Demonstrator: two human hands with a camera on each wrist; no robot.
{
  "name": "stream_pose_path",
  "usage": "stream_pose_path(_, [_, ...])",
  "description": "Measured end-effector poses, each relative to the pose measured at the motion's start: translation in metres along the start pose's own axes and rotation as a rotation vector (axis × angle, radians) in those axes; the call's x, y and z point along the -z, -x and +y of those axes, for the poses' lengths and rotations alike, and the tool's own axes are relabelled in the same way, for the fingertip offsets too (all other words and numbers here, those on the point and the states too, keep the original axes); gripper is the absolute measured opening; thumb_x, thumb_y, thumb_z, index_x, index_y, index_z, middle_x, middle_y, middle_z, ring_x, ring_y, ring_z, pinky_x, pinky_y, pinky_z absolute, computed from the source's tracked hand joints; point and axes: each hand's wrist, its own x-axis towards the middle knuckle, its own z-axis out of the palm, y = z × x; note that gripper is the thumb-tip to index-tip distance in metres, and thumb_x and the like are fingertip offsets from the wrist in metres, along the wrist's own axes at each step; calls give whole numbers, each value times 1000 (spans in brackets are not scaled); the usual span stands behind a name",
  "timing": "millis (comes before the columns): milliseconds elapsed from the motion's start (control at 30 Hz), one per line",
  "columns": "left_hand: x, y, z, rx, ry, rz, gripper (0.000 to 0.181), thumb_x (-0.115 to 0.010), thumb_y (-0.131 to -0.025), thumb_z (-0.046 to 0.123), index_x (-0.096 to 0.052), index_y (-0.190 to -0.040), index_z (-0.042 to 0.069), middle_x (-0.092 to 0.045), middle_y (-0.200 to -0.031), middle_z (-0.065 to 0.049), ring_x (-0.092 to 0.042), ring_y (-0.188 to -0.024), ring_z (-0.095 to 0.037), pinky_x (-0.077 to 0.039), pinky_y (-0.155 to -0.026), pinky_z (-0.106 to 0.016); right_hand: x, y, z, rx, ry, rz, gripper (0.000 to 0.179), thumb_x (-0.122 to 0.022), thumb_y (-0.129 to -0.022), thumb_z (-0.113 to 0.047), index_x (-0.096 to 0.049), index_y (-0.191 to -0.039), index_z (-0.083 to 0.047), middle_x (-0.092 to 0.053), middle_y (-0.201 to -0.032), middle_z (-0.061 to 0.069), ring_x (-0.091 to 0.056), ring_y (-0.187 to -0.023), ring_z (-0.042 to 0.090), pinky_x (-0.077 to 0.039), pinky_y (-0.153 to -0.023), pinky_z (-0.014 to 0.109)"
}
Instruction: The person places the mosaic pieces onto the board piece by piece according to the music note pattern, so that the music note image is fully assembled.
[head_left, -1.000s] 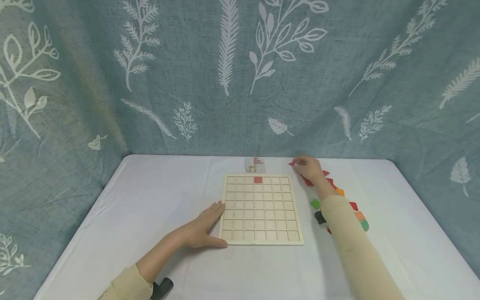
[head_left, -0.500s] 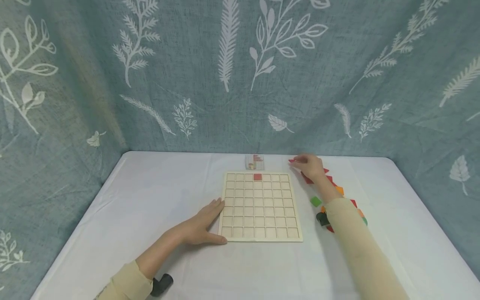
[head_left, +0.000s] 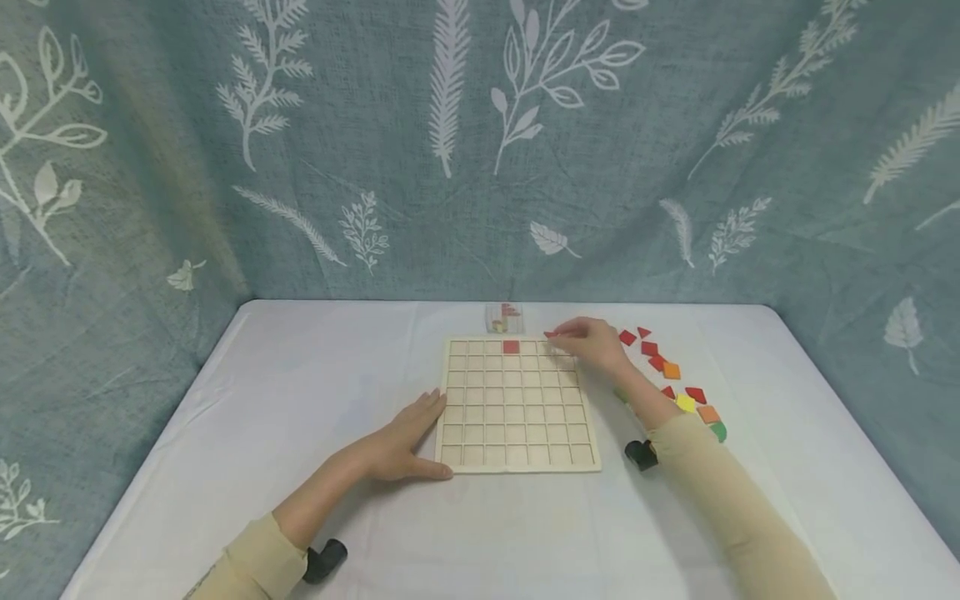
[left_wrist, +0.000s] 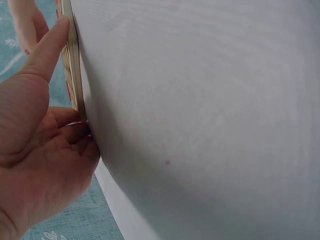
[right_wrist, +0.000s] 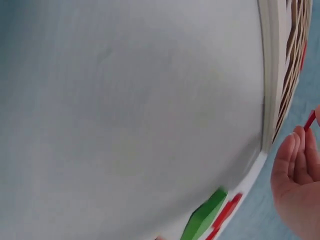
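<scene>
A pale wooden grid board lies flat on the table, with one red square tile in its far row. My left hand rests along the board's left edge, its thumb at the near left corner. In the left wrist view the left hand's fingertips touch the board's side. Over the board's far right part, my right hand pinches a small red tile. The right wrist view shows this red tile edge-on between thumb and fingers; its full shape is hidden.
Right of the board lie loose red tiles, orange tiles, a yellow tile and a green rounded tile. A small printed card sits behind the board. A leaf-patterned curtain hangs beyond the table.
My right hand has moved left from beside the loose tiles to above the board's far right part, carrying the red tile. The left hand stays on the board's edge.
</scene>
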Motion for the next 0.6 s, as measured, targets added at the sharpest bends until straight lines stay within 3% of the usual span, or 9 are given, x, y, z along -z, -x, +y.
stream_pose_path(367, [0,0,2,7,2,-5,109,-79,-77,44,-16,-155,1,-8,-162,-17,-4,-148,-34,-11,-118,-51,-28,-5,-12,148,170,-32,27,-77,-85,-28,-72,-98,-5,-69,-92,9,-60,-84,25,-51,-76,39])
stream_pose_path(600, [0,0,2,4,-1,-2,110,-79,-77,45,-17,-155,0,-9,-161,-18,-4,-148,-34,-11,-118,-51,-36,-6,-15,134,192,-19,26,-75,-87,-29,-72,-99,-6,-66,-91,8,-58,-83,23,-49,-72,37])
